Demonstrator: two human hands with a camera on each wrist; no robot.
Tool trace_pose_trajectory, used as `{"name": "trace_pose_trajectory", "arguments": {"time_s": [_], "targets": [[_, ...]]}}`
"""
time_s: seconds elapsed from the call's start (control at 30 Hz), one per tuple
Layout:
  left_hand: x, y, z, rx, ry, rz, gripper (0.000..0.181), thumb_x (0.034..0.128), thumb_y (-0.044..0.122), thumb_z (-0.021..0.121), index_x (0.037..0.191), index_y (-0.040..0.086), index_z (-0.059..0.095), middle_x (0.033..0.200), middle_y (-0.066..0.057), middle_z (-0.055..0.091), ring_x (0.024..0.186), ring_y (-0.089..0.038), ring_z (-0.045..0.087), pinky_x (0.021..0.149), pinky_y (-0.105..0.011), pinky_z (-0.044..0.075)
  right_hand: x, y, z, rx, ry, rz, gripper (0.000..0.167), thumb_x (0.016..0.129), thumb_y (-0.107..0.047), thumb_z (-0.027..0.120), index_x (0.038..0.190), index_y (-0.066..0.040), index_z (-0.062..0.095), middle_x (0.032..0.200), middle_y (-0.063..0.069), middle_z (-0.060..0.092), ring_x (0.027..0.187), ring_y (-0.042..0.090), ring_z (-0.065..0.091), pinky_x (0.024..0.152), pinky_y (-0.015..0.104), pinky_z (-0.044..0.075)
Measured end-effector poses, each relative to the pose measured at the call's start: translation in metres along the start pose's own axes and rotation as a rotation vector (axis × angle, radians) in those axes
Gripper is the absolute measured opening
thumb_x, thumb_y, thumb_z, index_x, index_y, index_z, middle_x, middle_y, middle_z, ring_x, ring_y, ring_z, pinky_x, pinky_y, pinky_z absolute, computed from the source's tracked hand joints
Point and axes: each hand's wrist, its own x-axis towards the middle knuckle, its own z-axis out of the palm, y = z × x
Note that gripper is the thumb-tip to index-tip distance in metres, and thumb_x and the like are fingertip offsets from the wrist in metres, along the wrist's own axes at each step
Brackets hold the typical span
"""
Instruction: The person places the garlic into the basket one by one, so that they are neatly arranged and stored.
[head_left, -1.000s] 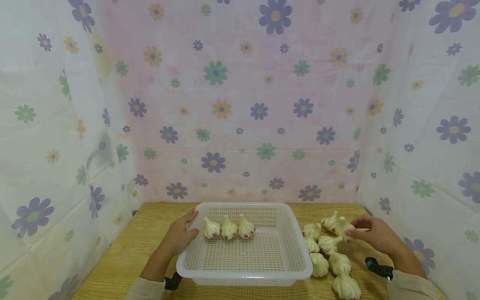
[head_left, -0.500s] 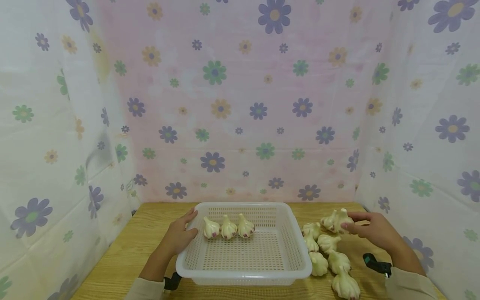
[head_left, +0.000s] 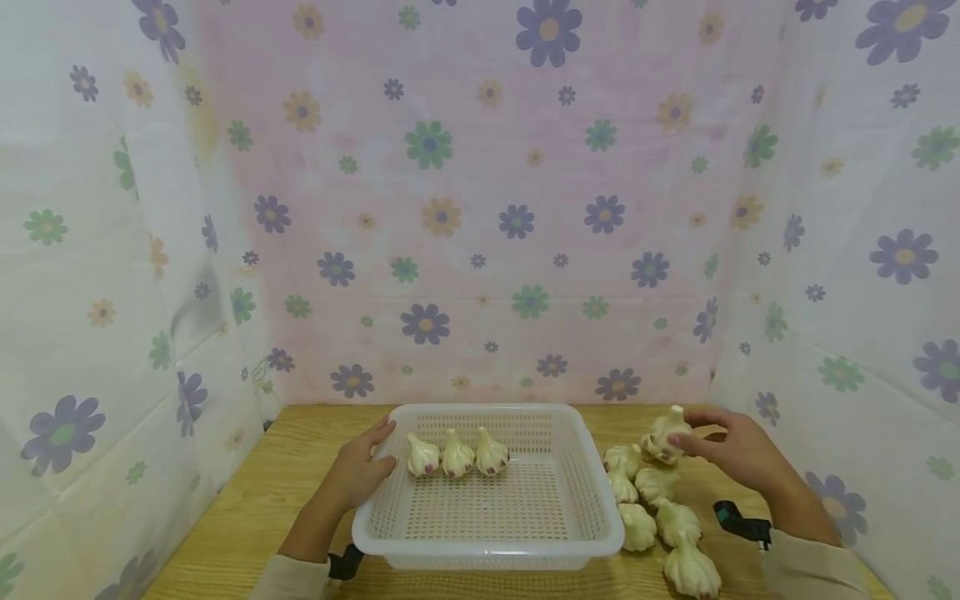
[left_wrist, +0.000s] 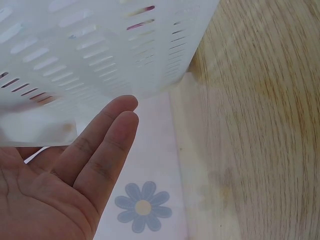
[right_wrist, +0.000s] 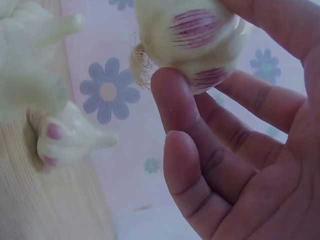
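Observation:
A white slotted basket holds three garlic bulbs in a row, the middle one among them. My left hand grips its left rim, the thumb over the edge; in the left wrist view the left hand's fingers lie against the outer wall of the basket. Beyond the basket's right side, my right hand holds a garlic bulb between thumb and fingers, above the back of the garlic pile. In the right wrist view that bulb, with purple patches, sits in the right hand.
Several more garlic bulbs, such as the front one, lie on the wooden table right of the basket. Flower-patterned cloth hangs behind and at both sides. A dark wrist-mounted device sits below the right hand.
My right hand has moved left and slightly up, lifting a bulb from the right side of the pile. The left hand and basket have stayed in place.

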Motion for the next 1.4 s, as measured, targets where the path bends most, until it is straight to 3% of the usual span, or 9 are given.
{"name": "trace_pose_trajectory", "arguments": {"time_s": [0.3,0.5,0.73,1.07,1.13,1.23,1.33,1.4], "targets": [[0.001,-0.002,0.0,-0.001,0.013,-0.003,0.068,0.0877,0.011,0.06,0.154,0.005,0.048,0.168,-0.007,0.033,0.145,-0.045,0.042,0.082,-0.04,0.063,0.01,-0.02,0.011,0.021,0.013,-0.045,0.08,0.098,-0.049,0.065,0.154,0.003,0.04,0.147,0.031,0.05,0.1,0.023,0.073,0.081,0.048,0.061],[0.001,-0.003,0.0,0.009,0.009,0.012,0.068,0.0882,0.011,0.061,0.154,0.004,0.047,0.168,-0.007,0.032,0.148,-0.045,0.038,0.087,-0.042,0.062,0.017,-0.032,0.017,-0.014,0.034,-0.098,0.077,0.098,-0.048,0.066,0.154,0.0,0.044,0.148,0.027,0.052,0.094,0.014,0.074,0.081,0.05,0.061],[0.002,-0.003,0.0,0.007,0.007,-0.003,0.068,0.088,0.011,0.06,0.155,0.005,0.047,0.169,-0.005,0.032,0.147,-0.045,0.039,0.083,-0.038,0.062,0.032,-0.051,0.021,-0.037,0.026,-0.154,0.072,0.096,-0.048,0.068,0.149,-0.001,0.053,0.148,0.026,0.055,0.092,0.017,0.073,0.075,0.036,0.059],[0.001,-0.002,0.001,0.007,0.011,-0.013,0.068,0.0881,0.012,0.061,0.155,0.006,0.047,0.169,-0.005,0.032,0.146,-0.045,0.041,0.078,-0.035,0.062,0.051,-0.073,0.032,-0.072,0.007,-0.174,0.073,0.093,-0.056,0.069,0.143,-0.004,0.061,0.138,0.023,0.063,0.108,0.032,0.071,0.085,0.051,0.06],[0.001,-0.002,0.002,0.0,0.008,-0.017,0.068,0.0882,0.011,0.06,0.155,0.006,0.046,0.169,-0.005,0.031,0.145,-0.045,0.042,0.076,-0.034,0.062,0.055,-0.077,0.036,-0.083,0.011,-0.179,0.069,0.091,-0.059,0.07,0.136,-0.008,0.067,0.134,0.019,0.066,0.109,0.031,0.07,0.085,0.05,0.06],[0.001,-0.002,0.002,-0.012,0.002,-0.02,0.069,0.0879,0.011,0.06,0.155,0.006,0.046,0.169,-0.005,0.031,0.145,-0.046,0.043,0.074,-0.034,0.062,0.063,-0.086,0.042,-0.067,-0.009,-0.184,0.051,0.089,-0.06,0.072,0.11,-0.013,0.076,0.1,0.01,0.07,0.083,0.022,0.065,0.068,0.041,0.057],[0.001,-0.002,0.002,-0.008,0.003,-0.016,0.069,0.0879,0.011,0.059,0.155,0.006,0.046,0.169,-0.005,0.031,0.145,-0.046,0.043,0.076,-0.035,0.062,0.07,-0.093,0.049,-0.057,-0.039,-0.2,0.043,0.089,-0.058,0.073,0.081,-0.016,0.067,0.069,0.001,0.049,0.059,0.015,0.042,0.053,0.032,0.041],[0.002,-0.002,0.002,0.0,0.005,-0.009,0.068,0.088,0.011,0.059,0.155,0.006,0.046,0.169,-0.005,0.031,0.145,-0.045,0.042,0.078,-0.036,0.062,0.074,-0.097,0.055,-0.053,-0.062,-0.215,0.044,0.09,-0.056,0.073,0.074,-0.018,0.06,0.063,-0.003,0.04,0.054,0.012,0.032,0.05,0.029,0.034]]}}
